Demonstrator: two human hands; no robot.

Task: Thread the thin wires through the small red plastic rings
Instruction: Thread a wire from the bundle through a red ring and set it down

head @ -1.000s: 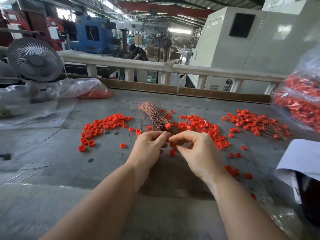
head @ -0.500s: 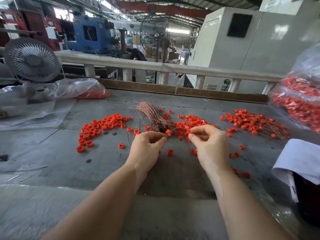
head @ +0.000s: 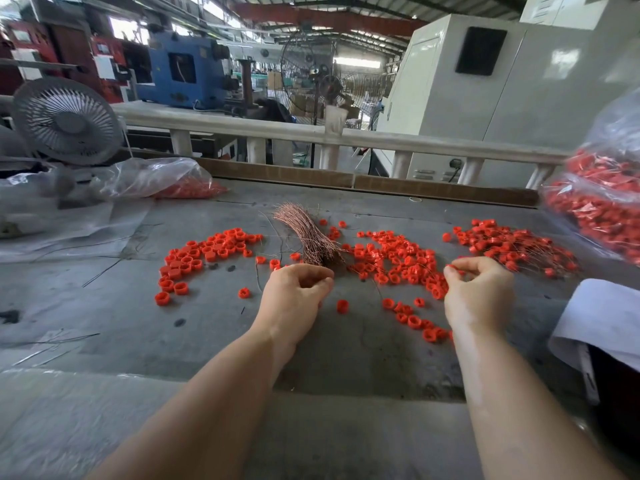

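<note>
On the grey work table [head: 104, 306] the hands are now well apart, where a second ago they met in the middle; I judge that one ring is threaded and is being carried away. The wire bundle [head: 308, 237] lies just beyond the left fingers, its long axis running from them away and a little to the left, the loose tips fanning at the far end. The left hand [head: 294, 299] has its fingers curled at the near end of the bundle, apparently gripping it. The right hand [head: 478, 296] pinches a small red ring [head: 450, 269] between thumb and forefinger, near the threaded pile [head: 512, 244] beyond its fingers.
</note>
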